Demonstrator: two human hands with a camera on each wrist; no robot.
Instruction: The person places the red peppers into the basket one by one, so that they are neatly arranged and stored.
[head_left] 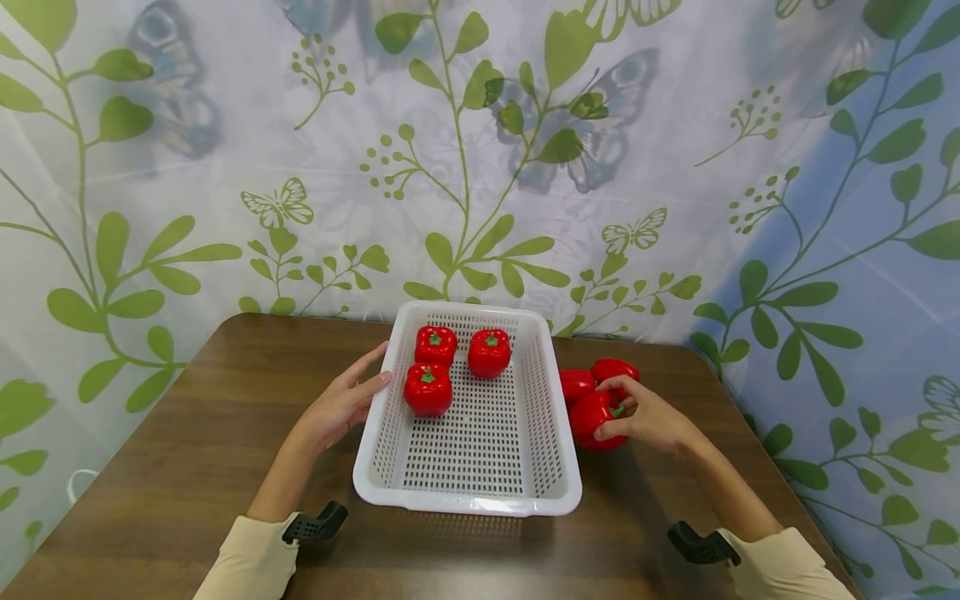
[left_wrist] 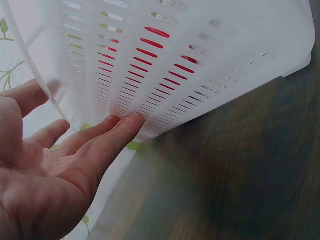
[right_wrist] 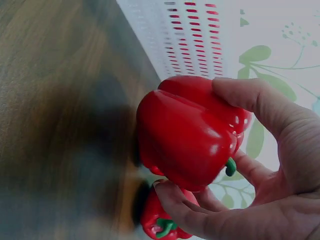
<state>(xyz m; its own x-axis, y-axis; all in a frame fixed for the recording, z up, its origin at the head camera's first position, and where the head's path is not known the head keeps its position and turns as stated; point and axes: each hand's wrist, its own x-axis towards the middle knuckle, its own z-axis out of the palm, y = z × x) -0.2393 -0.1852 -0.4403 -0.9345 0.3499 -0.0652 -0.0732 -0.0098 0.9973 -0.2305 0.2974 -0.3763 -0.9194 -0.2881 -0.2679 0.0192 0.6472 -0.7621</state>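
A white perforated plastic basket (head_left: 480,433) stands mid-table with three red bell peppers (head_left: 428,390) inside, grouped toward its far half. At its left side is my left hand (head_left: 341,408). In the left wrist view its straight fingers (left_wrist: 117,137) touch the basket's outer wall, and the thumb lies at the rim. On the right, my right hand (head_left: 637,417) grips a red bell pepper (right_wrist: 185,135) with a short green stem, between thumb and fingers. Beyond it, close to the basket's right wall, lie two more red bell peppers (head_left: 617,368); one also shows below the hand in the right wrist view.
The brown wooden table (head_left: 187,450) ends at a hanging cloth (head_left: 337,233) printed with leaves and butterflies. Dark bands (head_left: 315,523) are worn on both wrists. The basket's raised walls stand between the two hands.
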